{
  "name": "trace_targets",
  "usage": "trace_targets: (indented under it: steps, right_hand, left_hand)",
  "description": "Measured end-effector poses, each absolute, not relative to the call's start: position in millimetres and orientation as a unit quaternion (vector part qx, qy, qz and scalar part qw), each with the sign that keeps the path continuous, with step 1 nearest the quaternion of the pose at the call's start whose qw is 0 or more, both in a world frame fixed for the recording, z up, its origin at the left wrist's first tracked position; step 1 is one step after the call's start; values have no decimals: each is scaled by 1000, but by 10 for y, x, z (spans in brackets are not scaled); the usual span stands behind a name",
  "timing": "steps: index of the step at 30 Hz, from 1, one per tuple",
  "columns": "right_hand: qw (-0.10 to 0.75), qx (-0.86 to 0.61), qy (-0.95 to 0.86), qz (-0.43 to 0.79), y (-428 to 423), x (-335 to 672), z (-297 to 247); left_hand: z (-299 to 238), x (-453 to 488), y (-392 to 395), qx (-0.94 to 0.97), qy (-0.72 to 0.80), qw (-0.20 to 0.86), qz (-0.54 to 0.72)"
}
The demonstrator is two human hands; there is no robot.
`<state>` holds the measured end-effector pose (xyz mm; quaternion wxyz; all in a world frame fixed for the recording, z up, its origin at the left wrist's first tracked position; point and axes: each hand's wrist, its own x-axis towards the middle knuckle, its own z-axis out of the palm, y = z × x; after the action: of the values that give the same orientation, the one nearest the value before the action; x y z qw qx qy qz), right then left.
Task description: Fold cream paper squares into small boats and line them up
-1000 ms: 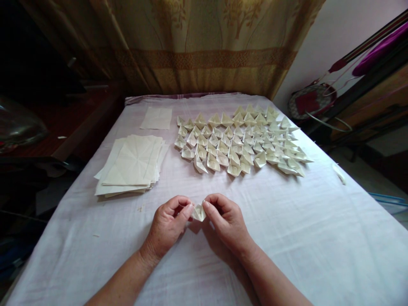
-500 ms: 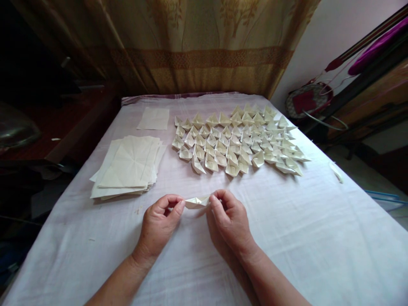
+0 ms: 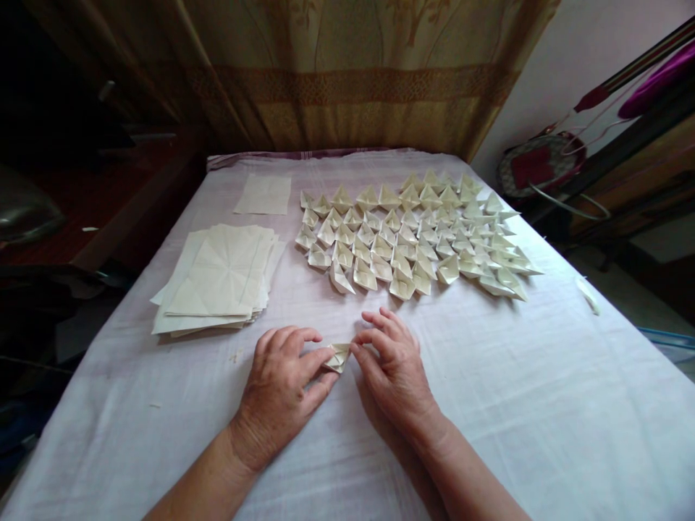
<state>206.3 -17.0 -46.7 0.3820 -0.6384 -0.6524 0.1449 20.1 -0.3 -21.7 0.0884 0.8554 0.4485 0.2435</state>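
Observation:
A small folded paper boat [image 3: 339,357] in cream paper is between my two hands, near the middle of the cloth. My left hand [image 3: 285,383] pinches its left side between thumb and finger. At the boat's right tip, my right hand [image 3: 392,362] has thumb and index finger pressed together, with the other fingers lifted and apart. Beyond my hands stand rows of several similar folded paper boats [image 3: 405,246], set close together. To the left lies a stack of creased square paper sheets [image 3: 222,278].
A single paper sheet [image 3: 264,195] lies behind the stack. The white cloth [image 3: 489,405] covers the table, with a small pale scrap [image 3: 588,297] near its right edge. A curtain [image 3: 347,87] hangs behind; a dark red surface [image 3: 124,195] stands at left and a bag [image 3: 537,166] at right.
My left hand has turned palm down and slid right along the boat, its thumb and finger now nearer the middle. The right hand's other fingers have lifted. The view has shifted slightly.

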Motion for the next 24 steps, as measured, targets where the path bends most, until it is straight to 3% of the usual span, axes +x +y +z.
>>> trace_targets:
  steps: [8,16,24]
  right_hand:
    - [366,-594,-704,136,-205,2087,-365]
    - [260,-564,-774,122,-190,2093,-277]
    - [260,-545,-785,138,-183,2162,-197]
  left_hand:
    - [-220,197,5,865,442,88,221]
    - [-279,163,47,863,428,116,244]
    - [-272,150,57,851,424,192,243]
